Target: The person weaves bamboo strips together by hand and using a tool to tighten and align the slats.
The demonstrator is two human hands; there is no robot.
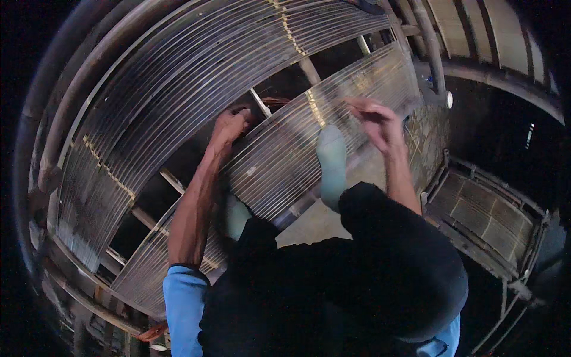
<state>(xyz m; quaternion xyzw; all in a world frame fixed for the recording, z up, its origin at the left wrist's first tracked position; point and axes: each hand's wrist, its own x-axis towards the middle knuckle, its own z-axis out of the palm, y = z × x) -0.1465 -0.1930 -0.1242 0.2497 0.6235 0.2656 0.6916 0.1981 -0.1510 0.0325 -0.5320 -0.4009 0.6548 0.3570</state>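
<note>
dark trousers (357,279) filled the lower middle of the frame, with a blue sleeve (181,309) at the lower left. two feet in pale socks (332,160) rested on a ribbed metal panel (285,160) that ran diagonally from lower left to upper right. a second ribbed panel (178,77) curved across the upper left, and a dark gap with wooden slats (309,70) lay between the two. the left hand (231,126), centre frame, had its fingers clenched over the upper edge of the lower panel at that gap. the right hand (376,122), right of centre, was blurred above the same panel; i cannot tell whether its fingers held anything. a smaller slatted frame (485,217) sat at the right.
</note>
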